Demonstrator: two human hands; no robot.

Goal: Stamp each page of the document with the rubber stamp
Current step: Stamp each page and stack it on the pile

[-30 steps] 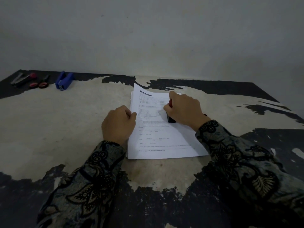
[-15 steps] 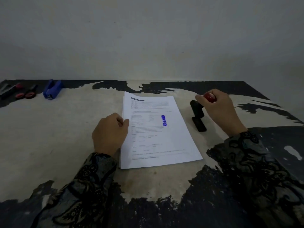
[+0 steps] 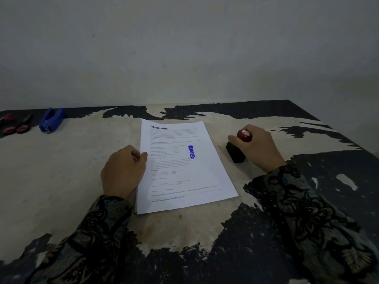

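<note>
Head view: a worn desk (image 3: pixel 61 181) with peeling dark surface, seen from above and behind the person's two hands.
Document (image 3: pixel 184 167): a stack of white printed pages lying flat mid-desk, the landmark here; its top page bears a blue stamp mark (image 3: pixel 191 152) right of the page's middle.
Left hand (image 3: pixel 123 171): at the document's left edge, fingers curled, thumb and fingertips pinching the edge of the top page.
Right hand (image 3: pixel 256 146): right of the document and clear of it, fingers clenched round the stamp's red knob.
Rubber stamp (image 3: pixel 235 153): black block base on the desk just right of the document, the red knob on top inside the right hand.
Blue stapler (image 3: pixel 52 121): far left of the document, near the desk's back edge.
Red-handled scissors (image 3: pixel 17 128): left of the stapler, farther still from the document.
</note>
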